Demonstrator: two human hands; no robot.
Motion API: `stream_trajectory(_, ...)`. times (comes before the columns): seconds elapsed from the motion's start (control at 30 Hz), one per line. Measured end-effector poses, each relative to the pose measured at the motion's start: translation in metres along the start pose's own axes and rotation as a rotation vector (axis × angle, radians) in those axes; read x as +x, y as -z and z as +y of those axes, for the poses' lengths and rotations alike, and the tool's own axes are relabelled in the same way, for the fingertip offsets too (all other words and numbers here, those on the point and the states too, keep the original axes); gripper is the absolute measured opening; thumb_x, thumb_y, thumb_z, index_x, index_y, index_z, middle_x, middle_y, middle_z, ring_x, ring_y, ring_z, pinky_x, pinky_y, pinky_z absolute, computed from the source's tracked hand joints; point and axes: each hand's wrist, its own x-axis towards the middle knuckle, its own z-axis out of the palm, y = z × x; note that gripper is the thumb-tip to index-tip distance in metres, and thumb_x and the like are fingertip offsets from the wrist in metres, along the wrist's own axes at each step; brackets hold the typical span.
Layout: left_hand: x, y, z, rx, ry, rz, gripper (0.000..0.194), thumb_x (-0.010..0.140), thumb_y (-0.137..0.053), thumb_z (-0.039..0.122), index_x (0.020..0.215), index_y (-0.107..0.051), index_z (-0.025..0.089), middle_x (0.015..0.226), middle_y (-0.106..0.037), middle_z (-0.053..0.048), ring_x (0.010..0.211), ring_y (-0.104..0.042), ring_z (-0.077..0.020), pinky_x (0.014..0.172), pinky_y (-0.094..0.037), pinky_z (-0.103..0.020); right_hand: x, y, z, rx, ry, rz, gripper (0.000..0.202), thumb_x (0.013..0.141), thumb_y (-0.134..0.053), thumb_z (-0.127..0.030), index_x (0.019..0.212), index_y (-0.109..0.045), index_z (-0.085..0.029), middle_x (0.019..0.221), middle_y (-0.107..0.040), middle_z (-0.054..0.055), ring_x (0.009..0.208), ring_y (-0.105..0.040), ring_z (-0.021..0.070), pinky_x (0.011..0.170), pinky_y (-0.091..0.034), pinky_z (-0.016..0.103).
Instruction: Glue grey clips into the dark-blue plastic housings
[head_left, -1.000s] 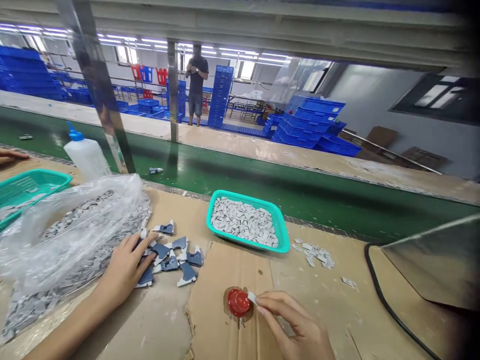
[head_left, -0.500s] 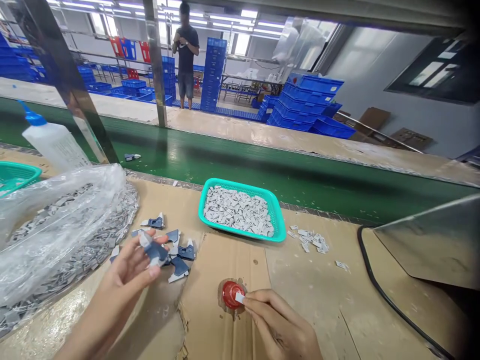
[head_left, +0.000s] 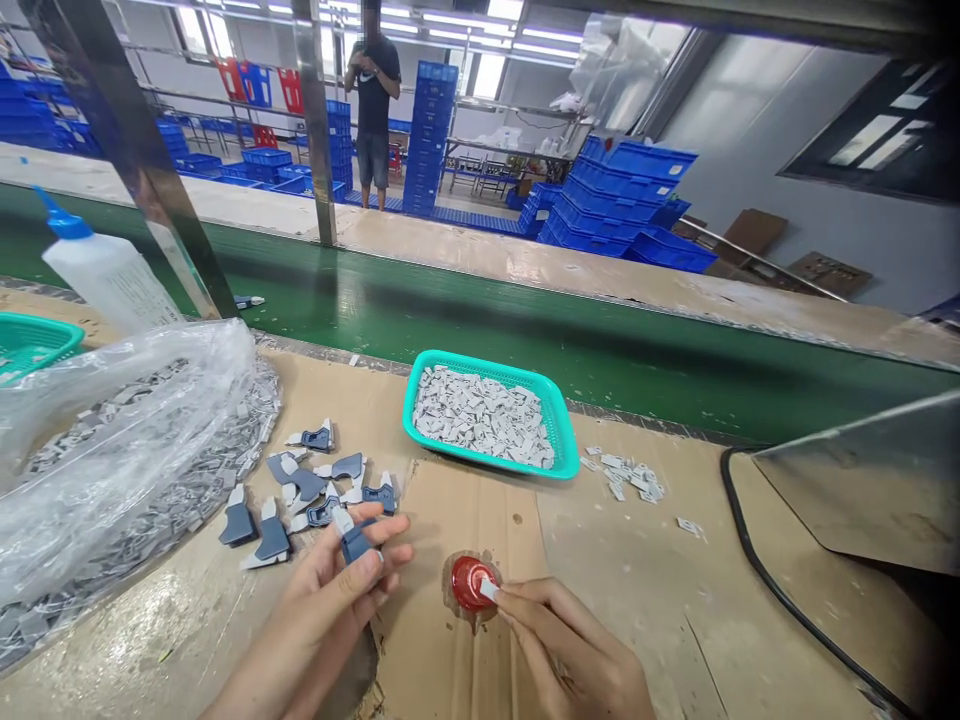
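My left hand (head_left: 337, 585) holds a dark blue and light grey plastic part (head_left: 355, 540) between thumb and fingers, the other fingers spread. Behind it on the table lie several similar blue and grey plastic parts (head_left: 306, 484). The fingertips of my right hand (head_left: 574, 635) pinch a small light grey plastic piece (head_left: 488, 590), whose tip is over the red dish (head_left: 466, 580). That shallow dish looks wet and sits in a damp stain on a cardboard sheet (head_left: 480, 510). A turquoise basket (head_left: 564, 440) full of small grey pieces stands beyond my hands.
Loose grey pieces (head_left: 634, 478) lie right of the basket. A clear plastic bag (head_left: 150, 420) of grey pieces and a white bottle (head_left: 112, 280) stand left. Behind runs a green conveyor belt (head_left: 450, 310); a black cable (head_left: 739, 520) curves at right. A person (head_left: 373, 110) stands far back.
My left hand has moved right and nearer me with the blue and grey part, away from the pile. My right hand stays at the dish. A part on the belt has shifted left behind the post.
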Motion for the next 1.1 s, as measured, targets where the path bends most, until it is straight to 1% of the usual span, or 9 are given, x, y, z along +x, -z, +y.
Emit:
stream_trajectory(0.07,-0.002,-0.002,0.001,-0.038,0.049,0.005,0.075,0.055,-0.082,0.035,0.116,-0.045,0.015,0.116,-0.058,-0.009,0.1,-0.059,-0.019,0.079,-0.049,-0.021,0.0,0.002,0.0,-0.017,-0.013,-0.021,0.027,0.076,-0.04,0.002,0.087,-0.059,-0.014,0.084,-0.05,0.001,0.086,-0.046,-0.0117,0.077,-0.038,-0.006)
stream_trajectory(0.13,-0.002,0.0,0.0,-0.038,0.055,0.01,0.073,0.052,-0.082,0.036,0.112,-0.047,0.016,0.097,-0.064,-0.003,0.073,-0.063,-0.0114,0.057,-0.047,-0.015,0.0,0.003,0.0,-0.031,-0.009,-0.03,0.028,0.076,-0.04,0.002,0.088,-0.059,-0.014,0.085,-0.05,0.001,0.086,-0.046,-0.0119,0.077,-0.038,-0.006)
stream_trajectory(0.27,0.004,0.006,-0.006,0.023,0.035,0.04,0.061,0.053,-0.081,0.038,0.101,-0.049,0.015,0.079,-0.061,0.003,0.035,-0.03,0.004,0.037,-0.019,-0.011,0.001,0.002,-0.002,-0.062,0.05,0.032,0.027,0.075,-0.039,0.003,0.086,-0.059,-0.012,0.083,-0.05,0.001,0.085,-0.046,-0.0111,0.078,-0.038,-0.005)
stream_trajectory(0.4,0.004,0.005,-0.006,-0.015,-0.002,0.041,0.057,0.058,-0.078,0.038,0.102,-0.051,0.014,0.079,-0.06,0.001,0.046,-0.037,-0.0001,0.043,-0.03,-0.013,0.0,0.002,0.0,-0.075,0.037,0.04,0.027,0.075,-0.04,0.003,0.086,-0.059,-0.013,0.083,-0.051,0.0,0.085,-0.046,-0.0109,0.078,-0.038,-0.004)
stream_trajectory(0.5,-0.003,0.0,-0.003,-0.056,0.03,-0.03,0.059,0.056,-0.079,0.033,0.107,-0.056,0.012,0.099,-0.062,-0.006,0.072,-0.055,-0.0106,0.068,-0.048,-0.021,0.0,0.002,0.003,-0.078,0.015,0.0,0.024,0.074,-0.044,0.0,0.085,-0.06,-0.014,0.082,-0.05,0.0,0.082,-0.046,-0.0115,0.074,-0.038,-0.005)
stream_trajectory(0.6,-0.008,-0.002,-0.005,-0.057,0.078,-0.076,0.058,0.054,-0.079,0.022,0.108,-0.061,0.017,0.112,-0.059,-0.007,0.089,-0.059,-0.0166,0.086,-0.045,-0.026,0.003,0.002,0.005,-0.056,0.045,-0.011,0.023,0.075,-0.044,-0.001,0.082,-0.061,-0.015,0.079,-0.051,-0.001,0.079,-0.047,-0.0115,0.072,-0.039,-0.006)
stream_trajectory(0.8,0.0,0.012,-0.026,0.115,-0.023,-0.232,0.04,0.046,-0.084,0.025,0.074,-0.057,0.015,0.066,-0.056,0.002,0.063,-0.053,-0.0076,0.059,-0.038,-0.017,0.016,0.022,-0.008,-0.083,0.01,-0.022,0.017,0.073,-0.052,-0.007,0.084,-0.062,-0.014,0.082,-0.053,-0.001,0.08,-0.05,-0.0107,0.072,-0.041,-0.006)
stream_trajectory(0.93,0.0,0.013,-0.03,0.271,-0.075,-0.308,0.033,0.045,-0.081,0.015,0.067,-0.056,0.013,0.061,-0.052,0.003,0.056,-0.043,-0.0053,0.052,-0.031,-0.016,0.023,0.029,-0.022,0.157,-0.09,-0.111,0.016,0.073,-0.055,-0.016,0.086,-0.064,-0.012,0.081,-0.055,0.001,0.077,-0.054,-0.0082,0.068,-0.045,-0.006)
stream_trajectory(1.1,-0.006,0.009,-0.028,0.255,-0.074,-0.311,0.027,0.055,-0.078,0.025,0.072,-0.064,0.011,0.063,-0.054,0.001,0.054,-0.043,-0.0038,0.051,-0.029,-0.015,0.02,0.014,-0.038,0.325,-0.121,-0.216,0.016,0.075,-0.053,-0.015,0.085,-0.064,-0.01,0.082,-0.055,0.002,0.081,-0.055,-0.0073,0.072,-0.047,-0.004)
